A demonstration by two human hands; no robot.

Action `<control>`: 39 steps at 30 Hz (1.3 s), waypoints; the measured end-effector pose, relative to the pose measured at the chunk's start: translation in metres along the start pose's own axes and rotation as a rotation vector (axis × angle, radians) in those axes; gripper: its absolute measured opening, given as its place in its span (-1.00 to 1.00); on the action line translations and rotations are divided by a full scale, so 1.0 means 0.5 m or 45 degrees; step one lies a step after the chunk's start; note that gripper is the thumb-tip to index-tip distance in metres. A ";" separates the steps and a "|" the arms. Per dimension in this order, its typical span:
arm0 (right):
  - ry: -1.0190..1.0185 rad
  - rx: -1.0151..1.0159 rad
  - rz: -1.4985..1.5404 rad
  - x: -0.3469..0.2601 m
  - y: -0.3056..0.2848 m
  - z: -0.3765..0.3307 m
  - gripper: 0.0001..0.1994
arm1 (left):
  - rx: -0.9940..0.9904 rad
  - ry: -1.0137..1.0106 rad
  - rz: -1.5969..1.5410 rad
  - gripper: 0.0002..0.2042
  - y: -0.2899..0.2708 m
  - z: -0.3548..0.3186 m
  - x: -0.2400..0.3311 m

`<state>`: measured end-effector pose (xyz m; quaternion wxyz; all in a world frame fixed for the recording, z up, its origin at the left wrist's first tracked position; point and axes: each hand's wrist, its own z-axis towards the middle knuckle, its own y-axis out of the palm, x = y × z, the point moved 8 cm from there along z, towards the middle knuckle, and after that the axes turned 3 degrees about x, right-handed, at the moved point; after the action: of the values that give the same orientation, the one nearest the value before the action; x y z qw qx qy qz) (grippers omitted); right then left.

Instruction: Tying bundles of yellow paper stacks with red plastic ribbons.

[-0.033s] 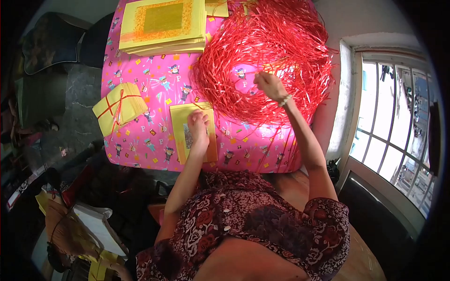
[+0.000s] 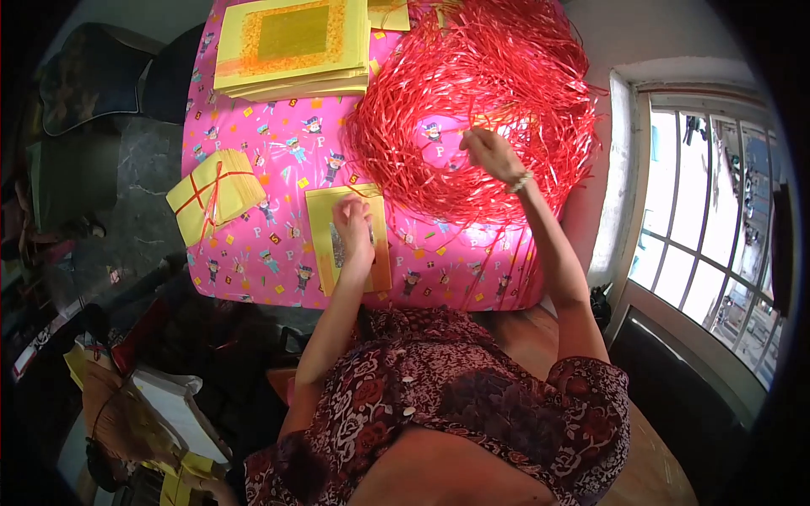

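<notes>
My left hand (image 2: 353, 229) is over a small yellow paper stack (image 2: 321, 253) with a grey patch in its middle. Its fingers are curled together, and a thin red strand shows by their tips at the stack's far edge. My right hand (image 2: 493, 156), with a pale bracelet at the wrist, is closed in a pinch above a large ring of red plastic ribbon (image 2: 396, 143). Whatever either hand grips is too fine to make out. A yellow paper bundle (image 2: 240, 187), tied crosswise with red ribbon, lies to the left.
A tall stack of yellow sheets (image 2: 291, 72) with orange-bordered squares stands at the far left of the pink patterned table cover (image 2: 278, 160). A barred window (image 2: 709, 219) is on the right. At lower left, another person's arm (image 2: 126, 413) is near yellow paper.
My right hand has shifted slightly to the right. My left hand has moved a little to the left over the small stack. The paper stacks stay in place.
</notes>
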<state>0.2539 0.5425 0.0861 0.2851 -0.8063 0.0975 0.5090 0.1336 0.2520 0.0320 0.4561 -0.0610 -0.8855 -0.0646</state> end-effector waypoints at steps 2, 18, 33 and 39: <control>0.104 -0.185 0.233 -0.078 -0.025 -0.040 -0.64 | -0.160 0.376 0.109 -0.72 0.041 -0.001 0.088; -0.008 0.105 -0.136 -0.251 -0.268 -0.200 -0.60 | -1.286 0.781 0.978 -0.84 0.429 -0.074 0.328; -0.184 0.025 -0.680 0.016 -0.246 -0.169 -0.79 | -1.832 1.093 1.682 -0.78 0.347 -0.245 0.284; -0.448 0.247 -0.794 -0.095 -0.026 -0.017 -0.77 | -1.675 1.088 2.195 -0.70 0.196 -0.249 0.105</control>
<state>0.2441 0.5420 0.1350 0.5138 -0.6666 -0.1556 0.5171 0.2192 0.3298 0.1520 0.4903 -0.8408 -0.1205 -0.1952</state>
